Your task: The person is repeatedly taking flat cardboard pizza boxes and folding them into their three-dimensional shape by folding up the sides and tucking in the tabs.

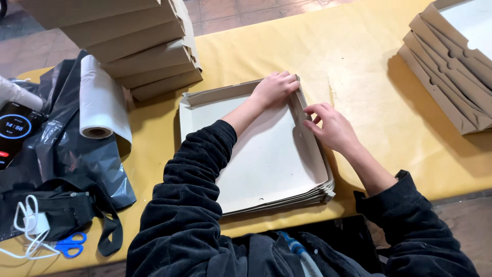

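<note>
Two hands [277,88] [330,125] on one cardboard tray [266,164]
</note>
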